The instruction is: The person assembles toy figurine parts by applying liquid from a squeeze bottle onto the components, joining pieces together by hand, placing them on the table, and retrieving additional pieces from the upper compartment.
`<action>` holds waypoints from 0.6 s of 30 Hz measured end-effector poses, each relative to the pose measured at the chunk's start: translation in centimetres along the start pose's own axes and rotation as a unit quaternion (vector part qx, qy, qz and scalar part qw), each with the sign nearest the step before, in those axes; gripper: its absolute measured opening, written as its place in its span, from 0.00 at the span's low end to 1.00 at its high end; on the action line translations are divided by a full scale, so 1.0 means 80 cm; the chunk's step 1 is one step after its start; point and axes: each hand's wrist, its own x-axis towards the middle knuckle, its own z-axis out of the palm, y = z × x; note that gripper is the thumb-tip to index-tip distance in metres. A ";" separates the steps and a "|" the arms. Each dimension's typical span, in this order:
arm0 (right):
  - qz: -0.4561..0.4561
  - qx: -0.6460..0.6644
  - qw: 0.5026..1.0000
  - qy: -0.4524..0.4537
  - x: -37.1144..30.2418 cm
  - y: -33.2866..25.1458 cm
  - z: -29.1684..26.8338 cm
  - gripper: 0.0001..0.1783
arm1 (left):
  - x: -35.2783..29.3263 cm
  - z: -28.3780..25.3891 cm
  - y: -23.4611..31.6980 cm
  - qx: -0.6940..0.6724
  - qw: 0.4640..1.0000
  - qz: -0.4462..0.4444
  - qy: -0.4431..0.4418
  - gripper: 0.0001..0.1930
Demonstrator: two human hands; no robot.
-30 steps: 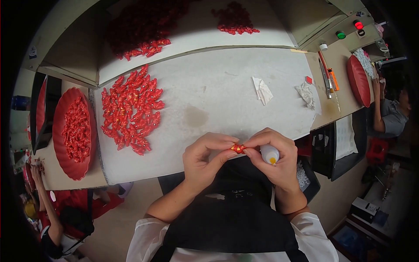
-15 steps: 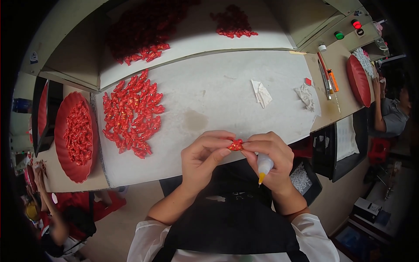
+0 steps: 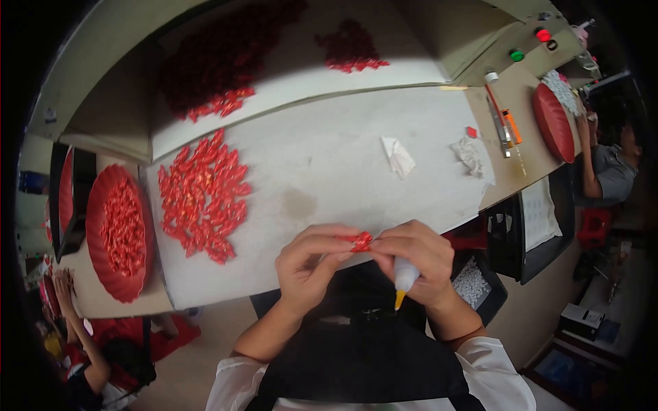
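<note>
A small glossy red figurine point(image 3: 361, 241) is pinched between the fingertips of both hands, just over the near edge of the table. My left hand point(image 3: 307, 259) grips it from the left, thumb and fingers closed. From the other side my right hand point(image 3: 426, 264) pinches it too, while its curled fingers also hold a whitish squeeze bottle point(image 3: 406, 275), the yellow nozzle pointing down. Fingers cover much of the figurine. To the left, a spread of similar red figurines point(image 3: 202, 195) lies on the white-covered table point(image 3: 329, 157).
At far left stands a red oval tray point(image 3: 140, 286) of small red pieces. Folded tissue point(image 3: 397, 157), crumpled tissue point(image 3: 468, 157) and slim tools point(image 3: 499, 127) lie rightward. More red figurines point(image 3: 229, 103) sit under the hood. Other people work at both sides; a black bin point(image 3: 493, 301) holds white pieces.
The view has shifted and tilted slightly, so the table appears lower on its left side. Both hands keep their hold on the figurine, and the squeeze bottle stays in my right hand.
</note>
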 end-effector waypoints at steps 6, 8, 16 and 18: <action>0.017 0.057 0.998 -0.008 -0.007 -0.003 0.004 0.11 | -0.013 -0.007 -0.006 0.005 0.999 -0.007 0.032 0.08; 0.018 0.064 0.998 -0.001 -0.008 -0.005 0.002 0.10 | -0.009 -0.006 -0.006 0.009 0.999 -0.014 0.035 0.08; 0.099 0.102 0.990 -0.006 -0.008 -0.002 -0.004 0.09 | 0.002 -0.004 -0.002 0.118 0.993 -0.021 0.009 0.08; 0.104 0.110 0.988 -0.020 -0.009 -0.006 -0.004 0.10 | -0.002 -0.003 0.004 0.127 0.991 -0.022 0.028 0.08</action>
